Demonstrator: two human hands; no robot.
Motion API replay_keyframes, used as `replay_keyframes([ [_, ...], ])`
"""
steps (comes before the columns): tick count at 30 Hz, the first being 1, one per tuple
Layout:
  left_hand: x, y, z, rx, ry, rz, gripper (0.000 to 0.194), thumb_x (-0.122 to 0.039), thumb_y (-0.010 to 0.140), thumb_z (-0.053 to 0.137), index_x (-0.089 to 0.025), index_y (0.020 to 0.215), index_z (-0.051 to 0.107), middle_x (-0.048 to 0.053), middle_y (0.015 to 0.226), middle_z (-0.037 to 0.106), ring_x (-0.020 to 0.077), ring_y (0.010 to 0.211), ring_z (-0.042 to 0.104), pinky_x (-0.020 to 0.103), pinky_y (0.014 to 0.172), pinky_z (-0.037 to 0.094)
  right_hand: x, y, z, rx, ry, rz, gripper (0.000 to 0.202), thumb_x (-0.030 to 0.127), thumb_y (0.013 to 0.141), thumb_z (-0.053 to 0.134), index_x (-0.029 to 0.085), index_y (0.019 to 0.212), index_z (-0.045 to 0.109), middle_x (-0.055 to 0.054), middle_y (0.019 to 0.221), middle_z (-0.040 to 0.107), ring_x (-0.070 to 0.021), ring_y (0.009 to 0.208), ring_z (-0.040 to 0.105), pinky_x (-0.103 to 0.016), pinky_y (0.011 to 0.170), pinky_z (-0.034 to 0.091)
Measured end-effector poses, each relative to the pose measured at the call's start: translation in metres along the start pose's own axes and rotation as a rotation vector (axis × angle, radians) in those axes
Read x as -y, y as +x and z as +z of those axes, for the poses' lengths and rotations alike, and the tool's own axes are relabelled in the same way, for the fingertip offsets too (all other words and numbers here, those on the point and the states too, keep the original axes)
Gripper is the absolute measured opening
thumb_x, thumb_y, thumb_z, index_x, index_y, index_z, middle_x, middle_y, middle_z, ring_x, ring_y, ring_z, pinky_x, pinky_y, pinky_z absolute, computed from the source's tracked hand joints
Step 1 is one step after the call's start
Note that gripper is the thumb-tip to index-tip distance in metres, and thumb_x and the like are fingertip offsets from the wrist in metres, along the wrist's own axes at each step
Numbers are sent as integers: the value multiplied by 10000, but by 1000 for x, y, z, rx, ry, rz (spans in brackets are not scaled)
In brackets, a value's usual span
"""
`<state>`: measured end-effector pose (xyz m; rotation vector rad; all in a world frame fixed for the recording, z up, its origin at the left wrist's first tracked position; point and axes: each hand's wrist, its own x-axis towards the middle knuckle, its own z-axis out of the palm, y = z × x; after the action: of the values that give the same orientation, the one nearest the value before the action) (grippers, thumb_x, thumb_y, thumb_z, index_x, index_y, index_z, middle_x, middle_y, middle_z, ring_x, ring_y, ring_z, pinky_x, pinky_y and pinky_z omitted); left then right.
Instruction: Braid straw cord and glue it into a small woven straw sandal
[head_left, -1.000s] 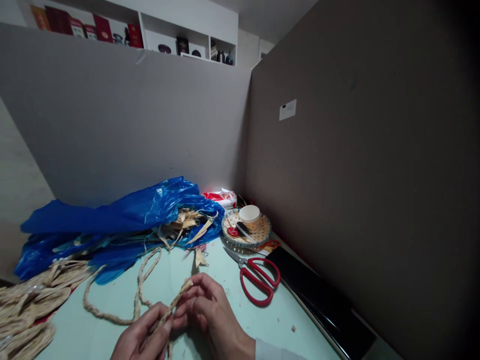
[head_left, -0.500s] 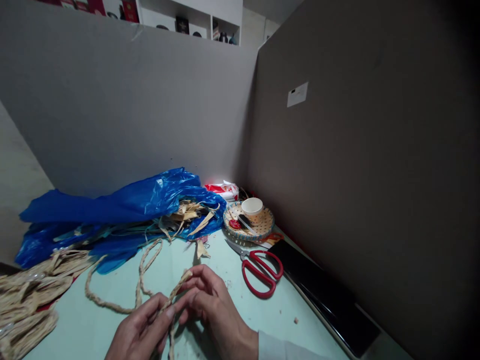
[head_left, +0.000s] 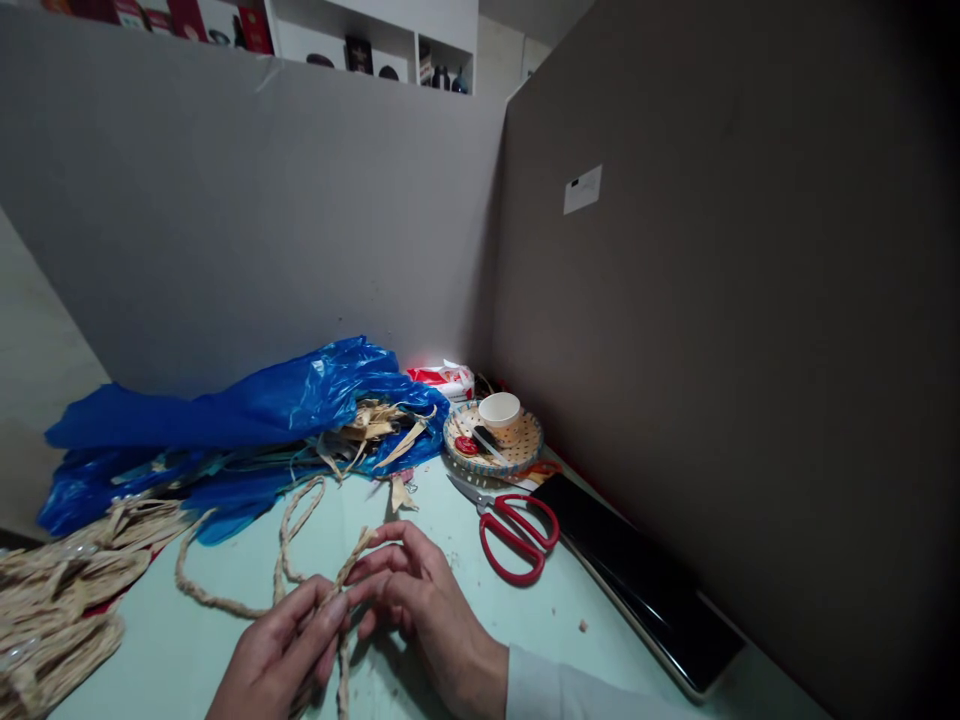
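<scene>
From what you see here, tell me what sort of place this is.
Probably a partitioned craft desk: both hands twist a straw rope, loose straw is piled left, red scissors lie close.

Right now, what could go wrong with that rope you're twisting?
The twisted straw rope might unravel if the left hand or right hand slips off it. The red scissors lie close beside the right hand, blades partly open, so a sideways move could bump them.
</scene>
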<state>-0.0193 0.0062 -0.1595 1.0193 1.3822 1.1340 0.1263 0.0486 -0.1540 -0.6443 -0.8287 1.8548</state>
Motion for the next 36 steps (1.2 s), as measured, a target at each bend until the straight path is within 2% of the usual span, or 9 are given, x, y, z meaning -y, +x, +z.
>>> replay_keyframes([
  [4, -3, -2, 1, -29, -56, -25, 612, -757, 578, 799, -185, 652, 598, -91, 508, 366, 60, 492, 216, 161, 472, 136, 1, -2, 0, 4, -9, 0, 412, 124, 570, 638, 167, 977, 591, 1, 798, 747, -139, 666, 696, -237, 577, 480],
  [9, -3, -4, 1, -96, -130, -73, 587, -710, 539, 856, -202, 672, 593, -75, 538, 449, 70, 509, 318, 139, 475, 255, 4, -3, 1, 14, -21, 14, 392, 142, 572, 631, 173, 960, 591, -10, 796, 755, -142, 648, 682, -254, 585, 472],
  [13, 0, -3, 2, -114, -161, -90, 618, -704, 507, 876, -194, 690, 579, -94, 519, 414, 47, 487, 283, 123, 458, 204, 3, -2, 2, 32, -31, 4, 403, 141, 560, 597, 169, 963, 587, 4, 784, 740, -138, 649, 673, -250, 574, 464],
  [21, -3, -4, 3, -139, -157, -97, 619, -679, 493, 897, -192, 691, 568, -105, 541, 377, 40, 493, 295, 102, 458, 225, 1, -2, 0, 64, -41, 1, 400, 149, 569, 576, 172, 968, 577, 2, 804, 730, -146, 645, 674, -259, 569, 470],
  [26, -5, -5, 3, -160, -145, -94, 612, -695, 465, 894, -207, 735, 643, -80, 536, 462, 69, 483, 325, 144, 429, 260, 1, -2, -1, 74, -56, 1, 392, 165, 578, 594, 172, 969, 572, -8, 834, 722, -135, 620, 652, -257, 555, 472],
  [30, -8, -6, 3, -180, -150, -85, 577, -676, 448, 902, -225, 709, 655, -77, 554, 474, 87, 498, 390, 161, 443, 328, 2, -3, -1, 90, -97, 11, 389, 176, 574, 570, 165, 962, 600, 9, 726, 702, -121, 568, 596, -256, 548, 461],
  [36, -4, -4, 1, -158, -146, -59, 563, -669, 506, 890, -206, 663, 613, -104, 484, 391, 52, 469, 262, 127, 427, 204, 6, -5, 1, 153, -158, 60, 316, 213, 598, 602, 136, 893, 688, 3, 674, 670, -113, 558, 555, -257, 555, 438],
])
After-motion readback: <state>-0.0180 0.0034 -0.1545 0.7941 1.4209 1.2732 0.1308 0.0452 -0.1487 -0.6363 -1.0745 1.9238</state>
